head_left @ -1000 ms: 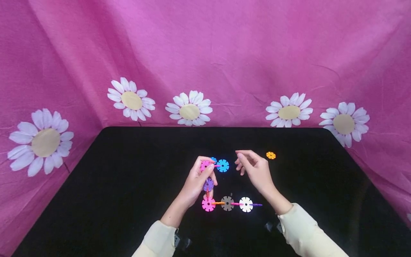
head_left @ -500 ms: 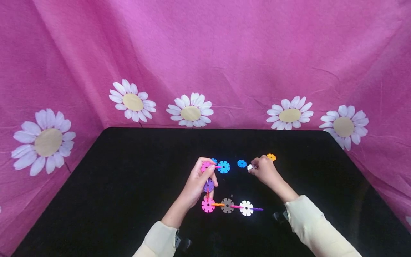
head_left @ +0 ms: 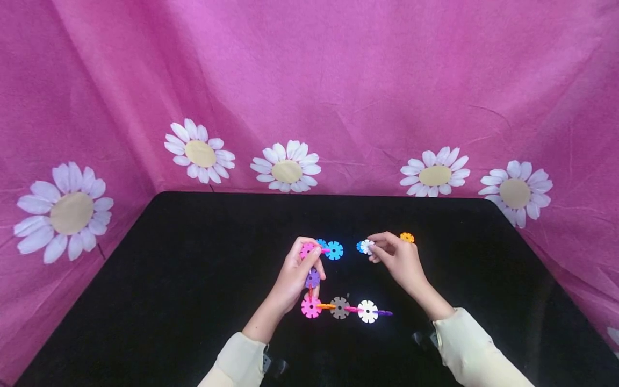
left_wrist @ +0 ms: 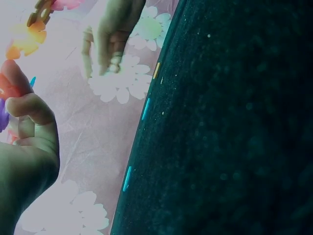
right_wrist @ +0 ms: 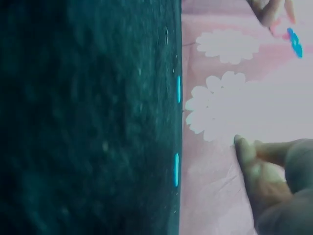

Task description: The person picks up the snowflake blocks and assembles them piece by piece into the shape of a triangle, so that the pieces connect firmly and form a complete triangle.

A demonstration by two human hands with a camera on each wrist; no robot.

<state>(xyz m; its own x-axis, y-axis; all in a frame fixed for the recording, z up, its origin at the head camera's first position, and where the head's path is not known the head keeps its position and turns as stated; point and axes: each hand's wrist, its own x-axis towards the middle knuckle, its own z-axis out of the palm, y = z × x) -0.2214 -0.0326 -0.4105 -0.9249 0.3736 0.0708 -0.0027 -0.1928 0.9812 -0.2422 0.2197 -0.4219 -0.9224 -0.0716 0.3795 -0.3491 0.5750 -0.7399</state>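
Observation:
My left hand (head_left: 290, 277) grips a chain of interlocking notched discs by a pink disc (head_left: 307, 250), thumb on top. From there the chain runs right to a blue disc (head_left: 333, 250) and down past a purple disc (head_left: 312, 278) to a lower pink one (head_left: 311, 307). Along the bottom follow an edge-on orange disc, a grey disc (head_left: 340, 308), a white one (head_left: 368, 312) and a purple disc (head_left: 384, 313) seen edge-on. My right hand (head_left: 400, 266) pinches a loose white disc (head_left: 366, 246) between thumb and fingers. In the right wrist view glare hides that disc.
Loose on the black table (head_left: 217, 258) lie a blue disc (head_left: 359, 246) partly behind the held white one, another blue disc (head_left: 321, 243) behind the left hand, and an orange disc (head_left: 407, 237) past the right hand. A pink daisy-print cloth (head_left: 358, 97) hangs behind.
My right hand, empty at first, went right to the white disc on the table, took hold of it and brought it back left. The left hand and chain stay nearly still.

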